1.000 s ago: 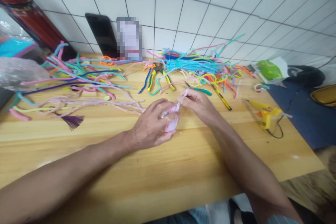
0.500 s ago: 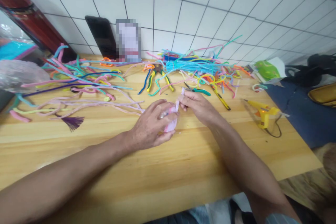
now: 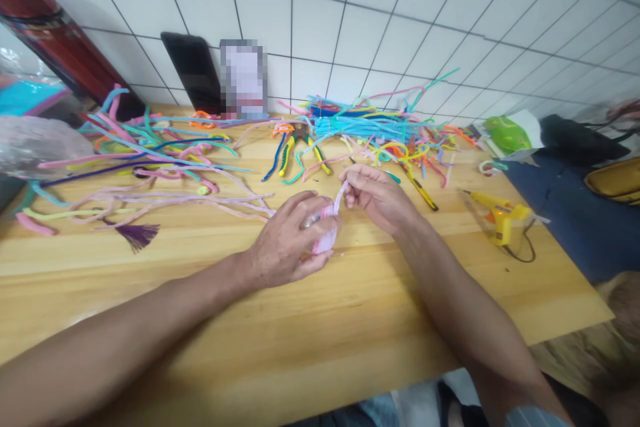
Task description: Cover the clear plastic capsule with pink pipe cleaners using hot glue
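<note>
My left hand is curled around a small rounded piece that looks clear on one side and is wrapped in lilac and pink pipe cleaner. Most of its far side is hidden by the fingers. From its top a lilac pipe cleaner strand runs up to the right, and my right hand pinches the strand's end between thumb and forefinger. Both hands are just above the wooden table. Left of them lie loose pale lilac pipe cleaners.
Behind the hands lie green-and-yellow pliers, a bundle of blue pipe cleaners and a yellow cutter knife. A yellow glue gun rests at right. Mixed pipe cleaners, a purple tassel and a leaning black phone are at left.
My right hand has shifted slightly, and more of the lilac strand shows between it and the wrapped piece. The left hand stays in place with its hold.
</note>
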A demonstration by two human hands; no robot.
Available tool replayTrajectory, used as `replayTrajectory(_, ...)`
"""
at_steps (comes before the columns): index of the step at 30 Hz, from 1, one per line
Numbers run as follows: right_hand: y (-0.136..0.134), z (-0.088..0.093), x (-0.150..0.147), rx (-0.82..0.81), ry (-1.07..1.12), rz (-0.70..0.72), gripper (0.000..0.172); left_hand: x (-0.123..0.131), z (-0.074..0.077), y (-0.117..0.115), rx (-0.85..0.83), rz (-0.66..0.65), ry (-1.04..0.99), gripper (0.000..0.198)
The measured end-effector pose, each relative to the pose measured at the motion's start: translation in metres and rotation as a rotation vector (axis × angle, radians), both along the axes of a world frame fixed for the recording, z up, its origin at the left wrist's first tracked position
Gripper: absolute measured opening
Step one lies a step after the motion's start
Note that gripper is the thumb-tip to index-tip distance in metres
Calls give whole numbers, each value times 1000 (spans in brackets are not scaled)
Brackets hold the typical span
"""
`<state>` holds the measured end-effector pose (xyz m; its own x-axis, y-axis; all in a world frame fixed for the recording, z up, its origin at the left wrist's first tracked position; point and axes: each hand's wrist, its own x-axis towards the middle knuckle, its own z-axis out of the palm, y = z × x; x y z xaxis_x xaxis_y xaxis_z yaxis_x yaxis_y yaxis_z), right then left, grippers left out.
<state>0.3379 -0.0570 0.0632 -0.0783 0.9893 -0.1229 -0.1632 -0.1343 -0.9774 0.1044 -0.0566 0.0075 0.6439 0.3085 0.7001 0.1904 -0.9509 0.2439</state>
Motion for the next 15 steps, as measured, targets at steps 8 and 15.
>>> replayTrajectory(8, 2, -3, 4, 101, -237, -68, 45, 0, -3, 1, -27, -6, -2, 53)
replayTrajectory(15, 12, 17, 27, 61, -385, 79, 36, 1, 3, 0, 23, 3, 11, 51)
